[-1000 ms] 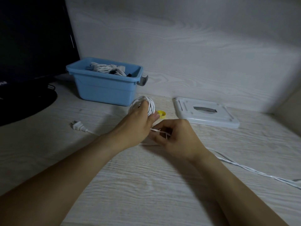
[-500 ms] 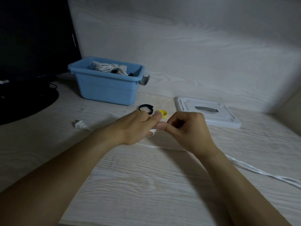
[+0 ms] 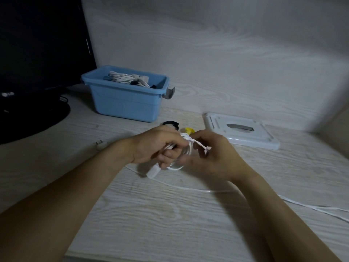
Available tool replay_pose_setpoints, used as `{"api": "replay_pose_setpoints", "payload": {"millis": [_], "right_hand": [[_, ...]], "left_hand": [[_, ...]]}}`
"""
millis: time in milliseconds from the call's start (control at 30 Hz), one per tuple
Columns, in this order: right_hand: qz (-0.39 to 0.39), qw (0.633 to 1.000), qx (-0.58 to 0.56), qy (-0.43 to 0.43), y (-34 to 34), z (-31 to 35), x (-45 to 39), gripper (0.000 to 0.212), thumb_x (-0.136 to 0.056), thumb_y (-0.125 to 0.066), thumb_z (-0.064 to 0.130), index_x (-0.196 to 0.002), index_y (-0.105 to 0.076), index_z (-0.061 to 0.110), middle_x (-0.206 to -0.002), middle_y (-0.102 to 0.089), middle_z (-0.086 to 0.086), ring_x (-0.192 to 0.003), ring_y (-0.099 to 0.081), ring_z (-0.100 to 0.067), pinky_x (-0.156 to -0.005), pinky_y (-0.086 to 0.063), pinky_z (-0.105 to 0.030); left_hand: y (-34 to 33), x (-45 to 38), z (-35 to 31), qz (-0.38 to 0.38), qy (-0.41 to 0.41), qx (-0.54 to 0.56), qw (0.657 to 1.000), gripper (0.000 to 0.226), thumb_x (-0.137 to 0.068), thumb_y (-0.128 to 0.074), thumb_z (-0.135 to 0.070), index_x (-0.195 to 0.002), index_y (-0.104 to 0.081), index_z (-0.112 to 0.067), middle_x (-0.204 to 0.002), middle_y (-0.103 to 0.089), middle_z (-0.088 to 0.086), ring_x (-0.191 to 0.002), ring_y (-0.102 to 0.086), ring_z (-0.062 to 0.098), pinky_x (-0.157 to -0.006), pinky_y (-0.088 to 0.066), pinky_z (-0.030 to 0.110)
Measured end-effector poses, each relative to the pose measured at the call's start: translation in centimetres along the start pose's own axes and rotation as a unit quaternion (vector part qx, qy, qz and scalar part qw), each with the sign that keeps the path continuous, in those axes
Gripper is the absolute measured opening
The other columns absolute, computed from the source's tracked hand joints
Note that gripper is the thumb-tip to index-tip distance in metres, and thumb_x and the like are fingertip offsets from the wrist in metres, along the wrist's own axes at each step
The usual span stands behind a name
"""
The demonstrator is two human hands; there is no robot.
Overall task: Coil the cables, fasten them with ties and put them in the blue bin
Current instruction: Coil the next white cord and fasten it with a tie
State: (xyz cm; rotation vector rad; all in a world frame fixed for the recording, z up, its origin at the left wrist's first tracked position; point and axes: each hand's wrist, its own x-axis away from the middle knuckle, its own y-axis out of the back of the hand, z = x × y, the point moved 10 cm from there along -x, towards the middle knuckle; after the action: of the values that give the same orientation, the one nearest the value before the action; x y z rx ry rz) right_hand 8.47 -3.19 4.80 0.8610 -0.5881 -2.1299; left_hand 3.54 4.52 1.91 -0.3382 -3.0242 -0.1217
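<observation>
Inspector: Head view. The left hand (image 3: 160,146) grips the white cable coil (image 3: 184,151) above the desk (image 3: 170,214) centre.

Clerk: And the right hand (image 3: 211,154)?

Inspector: It pinches the white tie (image 3: 200,144) touching the coil's right side. The blue bin (image 3: 125,101) stands beyond, toward the back-left corner, nearer the left hand.

The scene is dimly lit, with a cool grey cast. The brightest zone is seen on the wall (image 3: 217,53) toward 1 o'clock. Heavy darkening is recorded at 3 o'clock and at 9 to 11 o'clock. Soft shadows are cast beneath the forearms. Motion blur is noted on the hands. Wide-angle bending is visible at the edges.
</observation>
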Motion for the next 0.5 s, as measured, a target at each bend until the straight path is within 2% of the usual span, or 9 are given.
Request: {"api": "replay_pose_setpoints", "payload": {"millis": [100,167,267,333,400,500], "right_hand": [[0.142,0.972,0.141,-0.122,-1.6,-2.5,0.8,0.056,-0.057,-0.09,0.055,-0.101,-0.067,0.029,-0.085,-0.064,0.01,-0.07,-0.059,-0.003,-0.069,-0.049,-0.022],[0.209,0.954,0.129,-0.172,-2.1,-3.6,1.7,0.062,-0.051,-0.094,0.052,-0.103,-0.066,0.032,-0.085,-0.065,0.013,-0.074,-0.059,0.0,-0.072,-0.047,-0.019],[0.273,0.939,0.127,-0.164,-2.9,-3.4,2.5,0.055,-0.052,-0.096,0.043,-0.098,-0.066,0.034,-0.084,-0.064,0.018,-0.074,-0.057,0.003,-0.069,-0.043,-0.014],[0.268,0.946,0.118,-0.138,-3.2,-3.0,2.2,0.032,-0.065,-0.091,0.036,-0.089,-0.071,0.029,-0.077,-0.066,0.015,-0.069,-0.057,0.002,-0.067,-0.044,-0.014],[0.22,0.962,0.113,-0.115,-2.9,-2.9,1.5,0.013,-0.077,-0.084,0.028,-0.08,-0.073,0.024,-0.069,-0.066,0.012,-0.063,-0.057,0.002,-0.063,-0.042,-0.011],[0.159,0.97,0.166,-0.075,-2.5,-3.2,0.7,0.008,-0.085,-0.076,0.024,-0.082,-0.071,0.018,-0.071,-0.062,0.013,-0.064,-0.055,0.001,-0.062,-0.039,-0.011]], "left_hand": [[1.1,0.1,0.4,-0.058,0.021,-0.061,0.996,0.038,-0.088,-0.052,-0.023,-0.054,-0.039,-0.014,-0.05,-0.026,0.003,-0.039,-0.02,0.014,-0.045,-0.024,0.028],[1.6,0.4,0.6,-0.067,0.046,-0.096,0.992,0.044,-0.095,-0.052,-0.02,-0.053,-0.04,-0.018,-0.049,-0.027,0.003,-0.04,-0.019,0.014,-0.045,-0.022,0.028],[1.8,0.7,1.0,-0.072,0.083,-0.138,0.984,0.035,-0.097,-0.052,-0.02,-0.064,-0.042,-0.015,-0.05,-0.028,0.001,-0.042,-0.019,0.014,-0.045,-0.019,0.028],[1.8,0.7,1.4,-0.075,0.1,-0.159,0.979,0.032,-0.097,-0.054,-0.022,-0.068,-0.042,-0.014,-0.049,-0.029,0.001,-0.041,-0.019,0.013,-0.044,-0.019,0.027],[1.9,0.7,1.5,-0.082,0.106,-0.168,0.977,0.031,-0.096,-0.055,-0.022,-0.07,-0.043,-0.012,-0.049,-0.029,0.0,-0.04,-0.02,0.012,-0.044,-0.018,0.025],[2.1,0.8,1.1,-0.095,0.099,-0.167,0.976,0.023,-0.095,-0.057,-0.021,-0.079,-0.047,-0.01,-0.051,-0.03,0.001,-0.042,-0.021,0.012,-0.045,-0.018,0.027]]}}
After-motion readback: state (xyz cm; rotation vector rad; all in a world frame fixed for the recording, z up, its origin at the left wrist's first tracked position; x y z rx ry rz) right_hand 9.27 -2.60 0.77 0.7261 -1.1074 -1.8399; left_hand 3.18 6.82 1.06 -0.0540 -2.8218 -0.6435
